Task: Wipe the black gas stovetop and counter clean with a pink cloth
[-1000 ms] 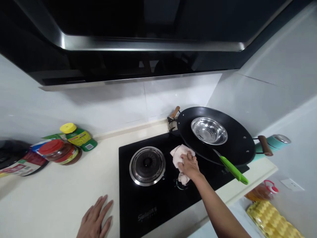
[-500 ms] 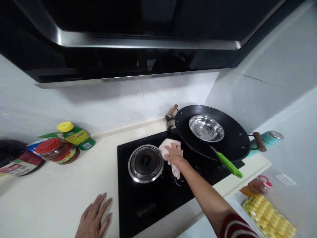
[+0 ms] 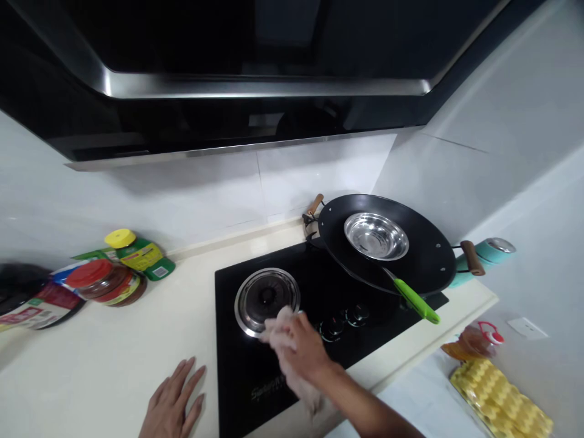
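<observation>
A pale pink cloth (image 3: 285, 350) is bunched in my right hand (image 3: 306, 348), which is closed on it and slightly blurred. The hand is over the front of the black glass cooktop (image 3: 241, 365), by the near rim of the round left burner (image 3: 267, 299). One end of the cloth hangs toward the cooktop's front edge. To the right of the hand are two control knobs (image 3: 332, 326). My left hand (image 3: 171, 398) lies flat on the cream countertop (image 3: 182, 316), fingers spread, left of the cooktop, holding nothing.
A black wok (image 3: 424, 243) stands on the cooktop's right side, holding a steel bowl (image 3: 376, 236) and a green-handled utensil (image 3: 416, 301). Jars and bottles (image 3: 107, 281) line the counter's left. Overhead hangs a range hood (image 3: 228, 118). A teal flask (image 3: 495, 250) is beyond the wok.
My right hand has moved toward me and left with the cloth, from right of the burner to its near side, uncovering the knobs. The left hand stays put.
</observation>
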A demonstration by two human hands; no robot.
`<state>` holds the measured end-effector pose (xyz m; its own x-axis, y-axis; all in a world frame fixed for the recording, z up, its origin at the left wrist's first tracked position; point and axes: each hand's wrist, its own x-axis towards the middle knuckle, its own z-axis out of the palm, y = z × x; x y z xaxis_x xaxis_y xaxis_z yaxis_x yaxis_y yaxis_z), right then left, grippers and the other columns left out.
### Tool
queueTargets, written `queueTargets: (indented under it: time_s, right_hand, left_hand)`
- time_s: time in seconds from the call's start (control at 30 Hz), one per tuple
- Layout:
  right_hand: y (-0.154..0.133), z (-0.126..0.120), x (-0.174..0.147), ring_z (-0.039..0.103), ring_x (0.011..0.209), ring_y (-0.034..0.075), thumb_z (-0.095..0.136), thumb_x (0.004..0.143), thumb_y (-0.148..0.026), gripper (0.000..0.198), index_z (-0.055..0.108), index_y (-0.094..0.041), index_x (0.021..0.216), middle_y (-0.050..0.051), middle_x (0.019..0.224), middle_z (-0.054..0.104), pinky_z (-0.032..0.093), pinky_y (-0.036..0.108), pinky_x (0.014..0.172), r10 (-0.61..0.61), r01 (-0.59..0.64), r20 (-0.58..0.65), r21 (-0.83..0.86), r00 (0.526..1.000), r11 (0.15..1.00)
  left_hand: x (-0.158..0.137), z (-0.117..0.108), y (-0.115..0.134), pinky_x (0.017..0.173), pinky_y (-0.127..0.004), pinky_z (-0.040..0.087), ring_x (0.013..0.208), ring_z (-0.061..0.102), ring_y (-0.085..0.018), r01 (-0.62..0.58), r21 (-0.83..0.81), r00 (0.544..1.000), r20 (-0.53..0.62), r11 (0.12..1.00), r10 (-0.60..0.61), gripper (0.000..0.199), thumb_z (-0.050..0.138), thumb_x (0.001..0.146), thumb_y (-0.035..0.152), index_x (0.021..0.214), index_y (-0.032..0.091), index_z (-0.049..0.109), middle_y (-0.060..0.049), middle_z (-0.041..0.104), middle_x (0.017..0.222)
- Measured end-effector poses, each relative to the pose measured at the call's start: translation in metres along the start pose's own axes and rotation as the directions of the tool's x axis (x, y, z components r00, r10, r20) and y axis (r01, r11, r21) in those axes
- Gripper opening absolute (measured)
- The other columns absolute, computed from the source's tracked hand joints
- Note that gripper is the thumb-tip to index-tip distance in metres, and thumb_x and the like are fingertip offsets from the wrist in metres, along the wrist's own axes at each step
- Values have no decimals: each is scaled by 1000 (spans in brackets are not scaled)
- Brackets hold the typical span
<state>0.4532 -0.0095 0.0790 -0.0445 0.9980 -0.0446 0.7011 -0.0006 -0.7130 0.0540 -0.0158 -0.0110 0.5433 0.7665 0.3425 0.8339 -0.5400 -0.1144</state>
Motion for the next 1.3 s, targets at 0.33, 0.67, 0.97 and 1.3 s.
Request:
queueTargets:
  time_s: [0.33,0.67,0.97,1.3]
  right_hand:
    - [22,-25,46,53,120,34,54,95,-31,47,58,-19,140,17,138,54,46,45,97,216,-219,-58,-441,975,870]
    - [-52,66,-25,40,135,35,65,92,-46,48,60,-27,136,10,165,34,34,53,114,-343,404,296,-178,892,897]
    - [49,10,-80,36,142,29,65,93,-47,53,57,-36,144,3,160,47,30,47,120,-408,476,337,-152,849,866]
    - [216,-118,-109,44,139,34,53,92,-36,39,71,-24,125,12,150,55,37,52,113,-31,-71,-204,-474,978,878]
  left_hand:
    - [-6,-1,6,116,-45,39,146,47,-27,70,-7,994,83,998,-69,56,44,99,49,152,33,49,-6,62,151]
    - [-1,-9,6,113,-43,38,143,49,-28,21,51,997,77,998,-25,62,46,98,50,156,31,43,-9,55,157]
    - [4,-8,4,112,-44,40,148,46,-30,31,-19,996,79,999,-29,61,47,97,43,156,29,41,-12,51,160]
    - [5,-6,2,115,-50,40,148,47,-32,76,-96,992,112,992,-65,66,44,96,44,161,37,31,-9,49,163]
